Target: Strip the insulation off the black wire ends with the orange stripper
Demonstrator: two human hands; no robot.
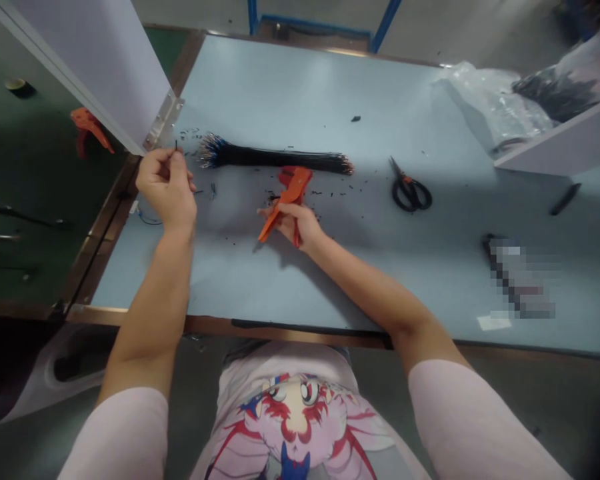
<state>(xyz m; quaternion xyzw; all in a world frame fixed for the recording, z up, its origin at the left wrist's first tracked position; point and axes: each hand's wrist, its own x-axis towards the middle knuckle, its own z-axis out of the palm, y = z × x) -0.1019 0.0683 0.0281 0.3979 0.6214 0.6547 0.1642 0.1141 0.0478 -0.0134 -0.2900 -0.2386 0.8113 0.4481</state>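
My left hand (167, 183) is closed in a pinch, with the tip of a thin black wire (177, 144) sticking up above the fingers; the rest of it is hidden. In my right hand (303, 225) is an orange wire stripper (295, 189), its handles pointing down toward me and its red head up. Just behind that head lies a bundle of black wires (275, 157), with bare silvery and blue ends at the left and coppery ends at the right. Small black scraps are scattered around the bundle.
Black-handled scissors (411, 192) lie to the right. A blurred-out object (523, 277) and a dark bar (565, 199) are farther right. Plastic bags (505, 107) sit by a white panel. Another white panel (95, 60) rises at left; beyond it lies a second orange tool (91, 130).
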